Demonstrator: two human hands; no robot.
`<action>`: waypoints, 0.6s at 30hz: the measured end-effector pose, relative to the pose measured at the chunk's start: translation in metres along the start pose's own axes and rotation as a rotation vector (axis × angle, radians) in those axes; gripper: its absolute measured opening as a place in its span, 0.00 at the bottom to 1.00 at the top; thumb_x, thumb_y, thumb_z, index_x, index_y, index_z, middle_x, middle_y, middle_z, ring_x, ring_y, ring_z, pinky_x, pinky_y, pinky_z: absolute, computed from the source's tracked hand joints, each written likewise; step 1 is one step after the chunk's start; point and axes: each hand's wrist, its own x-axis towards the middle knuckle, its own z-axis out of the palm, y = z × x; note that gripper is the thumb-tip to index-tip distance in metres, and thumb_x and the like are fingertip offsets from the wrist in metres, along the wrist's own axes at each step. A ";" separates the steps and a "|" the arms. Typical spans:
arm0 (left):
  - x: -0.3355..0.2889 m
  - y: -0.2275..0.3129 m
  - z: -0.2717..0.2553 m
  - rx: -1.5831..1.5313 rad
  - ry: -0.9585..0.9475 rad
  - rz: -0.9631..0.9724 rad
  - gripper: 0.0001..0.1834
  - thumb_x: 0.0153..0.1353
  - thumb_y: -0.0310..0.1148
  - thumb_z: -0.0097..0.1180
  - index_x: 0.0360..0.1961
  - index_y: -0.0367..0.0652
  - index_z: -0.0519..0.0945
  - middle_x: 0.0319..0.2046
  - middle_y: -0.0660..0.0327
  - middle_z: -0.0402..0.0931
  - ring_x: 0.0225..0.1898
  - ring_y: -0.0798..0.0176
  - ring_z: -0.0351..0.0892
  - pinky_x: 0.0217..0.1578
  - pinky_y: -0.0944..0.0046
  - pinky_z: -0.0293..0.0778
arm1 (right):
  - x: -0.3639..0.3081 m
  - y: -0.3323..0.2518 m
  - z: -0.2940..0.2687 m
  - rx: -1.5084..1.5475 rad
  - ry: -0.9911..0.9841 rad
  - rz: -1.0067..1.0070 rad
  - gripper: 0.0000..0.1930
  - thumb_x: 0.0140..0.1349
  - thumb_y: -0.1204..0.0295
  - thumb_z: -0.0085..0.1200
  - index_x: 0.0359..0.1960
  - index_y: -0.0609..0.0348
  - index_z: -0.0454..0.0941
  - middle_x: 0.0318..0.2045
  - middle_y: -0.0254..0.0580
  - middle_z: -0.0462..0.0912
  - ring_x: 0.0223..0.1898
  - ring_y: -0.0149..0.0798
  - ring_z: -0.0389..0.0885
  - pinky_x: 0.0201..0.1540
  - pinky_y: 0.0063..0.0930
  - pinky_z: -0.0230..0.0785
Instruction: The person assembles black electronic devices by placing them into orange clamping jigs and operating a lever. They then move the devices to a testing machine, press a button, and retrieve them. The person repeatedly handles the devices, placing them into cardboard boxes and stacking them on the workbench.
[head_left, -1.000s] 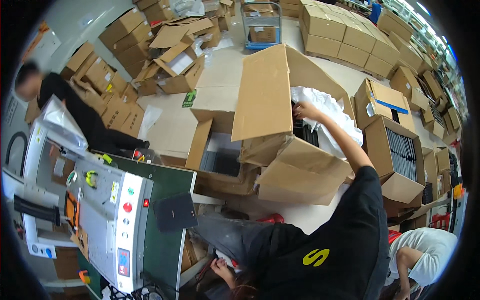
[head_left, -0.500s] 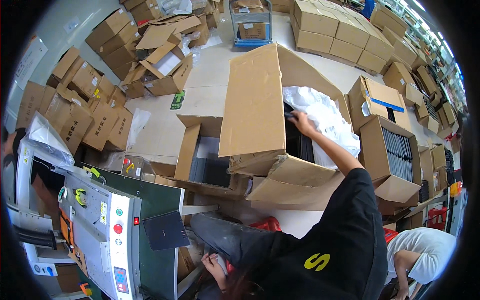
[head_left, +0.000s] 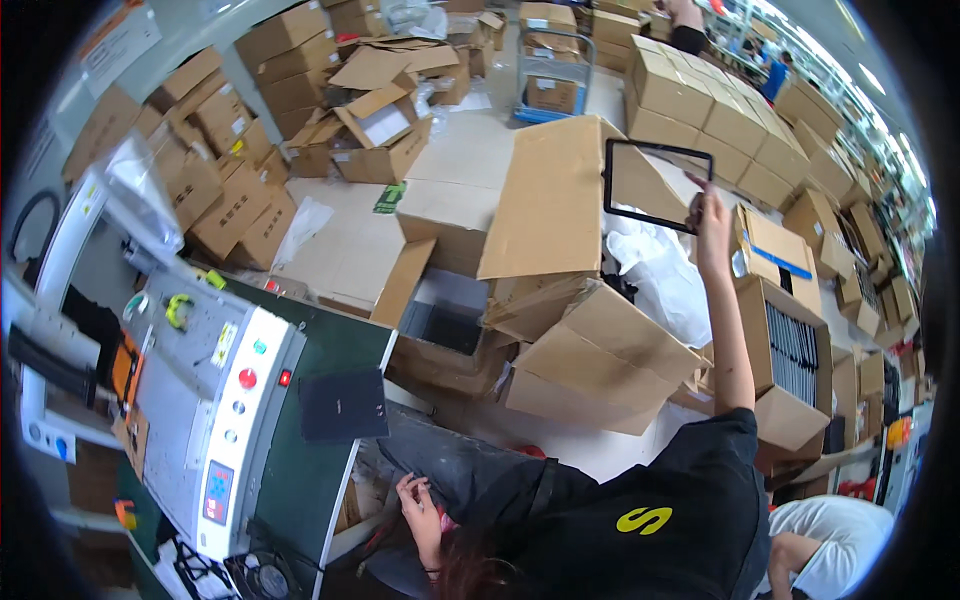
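Observation:
My right hand [head_left: 708, 215] grips the right side of a thin black rectangular frame [head_left: 650, 219], raised above a large open carton [head_left: 545, 205]. The carton's cardboard shows through the middle of the frame; whether a clear pane fills it I cannot tell. White plastic sheeting [head_left: 660, 275] bulges out of the carton below. Low by my bent leg, my left hand [head_left: 422, 515] rests with loosely bent fingers, slightly apart, and nothing visible in it. Closest to it, a dark flat panel [head_left: 343, 405] lies on the green bench top [head_left: 330, 340].
A white-fronted machine [head_left: 245, 400] with buttons stands on the bench at left. A smaller open carton [head_left: 400, 285] holds dark flat pieces. Another carton [head_left: 790, 345] at right is packed with thin panels. A person in a white shirt [head_left: 835, 550] bends at lower right. Stacked cartons [head_left: 700, 100] fill the back.
My right hand has come up out of the large carton, lifting the black frame into the air. My left hand stays by my leg. The whole view has shifted.

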 end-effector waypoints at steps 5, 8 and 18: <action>-0.017 0.069 -0.013 -0.365 -0.019 0.050 0.16 0.69 0.28 0.40 0.54 0.32 0.66 0.44 0.51 0.75 0.46 0.60 0.76 0.53 0.61 0.70 | -0.048 -0.084 0.068 0.218 -0.081 -0.157 0.22 0.74 0.60 0.35 0.52 0.65 0.73 0.19 0.24 0.56 0.20 0.20 0.52 0.22 0.17 0.46; -0.025 0.118 -0.031 -0.405 -0.044 0.223 0.25 0.70 0.39 0.40 0.62 0.33 0.59 0.55 0.47 0.68 0.56 0.55 0.70 0.58 0.56 0.64 | -0.097 -0.126 0.122 0.359 -0.504 0.006 0.21 0.73 0.60 0.35 0.51 0.64 0.74 0.18 0.23 0.56 0.18 0.20 0.53 0.21 0.17 0.47; -0.062 0.120 -0.097 -0.442 0.464 0.156 0.37 0.63 0.22 0.48 0.70 0.42 0.44 0.60 0.51 0.60 0.59 0.57 0.68 0.58 0.58 0.65 | -0.286 -0.158 0.270 0.316 -1.922 0.193 0.15 0.72 0.64 0.39 0.46 0.62 0.74 0.19 0.25 0.58 0.22 0.21 0.56 0.26 0.17 0.54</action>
